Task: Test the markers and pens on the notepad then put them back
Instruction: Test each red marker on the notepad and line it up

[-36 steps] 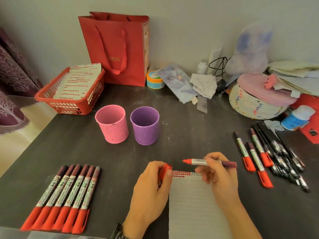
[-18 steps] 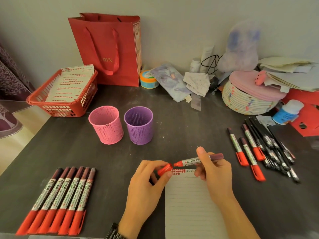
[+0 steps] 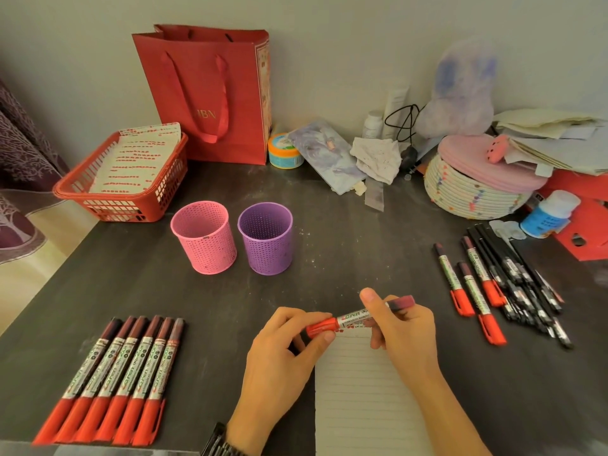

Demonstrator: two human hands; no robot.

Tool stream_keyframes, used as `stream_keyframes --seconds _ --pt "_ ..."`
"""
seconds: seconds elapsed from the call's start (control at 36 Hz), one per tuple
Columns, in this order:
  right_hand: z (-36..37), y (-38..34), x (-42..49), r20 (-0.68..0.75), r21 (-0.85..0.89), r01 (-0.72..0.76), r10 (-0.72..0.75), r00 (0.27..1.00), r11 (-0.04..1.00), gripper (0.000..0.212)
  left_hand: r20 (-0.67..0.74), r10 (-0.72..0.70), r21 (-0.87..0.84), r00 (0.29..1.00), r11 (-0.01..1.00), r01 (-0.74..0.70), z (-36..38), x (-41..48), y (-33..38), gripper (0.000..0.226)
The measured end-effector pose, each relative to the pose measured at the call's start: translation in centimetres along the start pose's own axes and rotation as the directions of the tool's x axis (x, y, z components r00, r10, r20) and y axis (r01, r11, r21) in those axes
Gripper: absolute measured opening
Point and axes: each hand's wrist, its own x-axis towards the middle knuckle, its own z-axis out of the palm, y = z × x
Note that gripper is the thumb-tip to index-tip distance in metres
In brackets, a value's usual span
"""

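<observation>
Left hand [image 3: 283,353] — back toward the camera, fingers curled, thumb and forefinger pinching the red cap [image 3: 320,327] at the left end of a marker [image 3: 358,317]. Left wrist: enters at the bottom edge, with a dark band [image 3: 215,444] round it. Right hand [image 3: 404,330] — back upward, one digit laid across the marker's barrel with its nail to the camera, the other fingers folded beneath, gripping. Right forearm [image 3: 460,413]: bare, running from the lower edge up and leftward. The hands are near each other, joined only by the marker.

Cluttered home desk [image 3: 329,245] — gift bag [image 3: 210,93], cream jar [image 3: 284,151], patterned curtain [image 3: 16,153]
</observation>
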Motion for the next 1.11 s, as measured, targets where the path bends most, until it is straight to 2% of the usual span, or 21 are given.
stream_keyframes --seconds 0.17,0.22,0.25,0.31,0.36,0.39,0.53,0.86,1.03,1.11 --pt "0.1 -0.1 -0.2 0.000 0.006 0.014 -0.014 1.000 1.000 0.067 -0.021 0.010 -0.046 1.000 0.999 -0.011 -0.1 -0.2 0.2 0.029" --pt "0.1 -0.2 -0.2 0.025 0.077 0.022 -0.024 0.999 0.997 0.066 -0.026 0.013 -0.044 1.000 0.999 -0.014 -0.1 -0.2 0.2 0.029" --pt "0.1 -0.2 -0.3 0.047 0.124 0.029 -0.035 0.998 0.992 0.063 -0.027 0.014 -0.043 1.000 0.999 -0.015 -0.1 -0.2 0.2 0.030" --pt "-0.1 -0.3 -0.3 0.081 0.199 0.054 -0.072 0.994 0.979 0.042 -0.031 0.015 -0.040 0.999 0.999 -0.016 -0.1 -0.1 0.2 0.029" --pt "-0.4 -0.3 -0.1 0.088 0.210 0.073 -0.094 0.992 0.975 0.021 -0.034 0.014 -0.033 0.999 0.999 -0.015 -0.1 -0.1 0.2 0.028" --pt "-0.5 -0.3 0.0 0.086 0.204 0.075 -0.094 0.992 0.976 0.018 -0.034 0.015 -0.031 0.999 0.999 -0.016 -0.1 -0.1 0.2 0.028" --pt "-0.6 0.0 0.3 0.084 0.167 0.082 -0.097 0.992 0.983 0.029 -0.062 -0.005 -0.059 0.998 0.998 0.001 -0.1 -0.1 0.1 0.023" --pt "-0.7 -0.3 0.0 0.112 0.107 0.077 -0.089 0.990 0.991 0.039 -0.091 -0.047 -0.109 0.995 0.993 0.037 -0.6 -0.1 0.3 0.028" --pt "-0.5 -0.7 -0.2 0.084 0.060 0.137 -0.141 0.986 0.989 0.034 -0.085 -0.101 -0.146 0.991 0.985 0.088 -0.9 -0.1 0.6 0.033" --pt "-0.2 -1.1 -0.4 0.061 0.069 0.131 -0.135 0.989 0.989 0.032 -0.057 -0.179 -0.242 0.982 0.957 0.161 -1.2 -0.2 0.8 0.041"
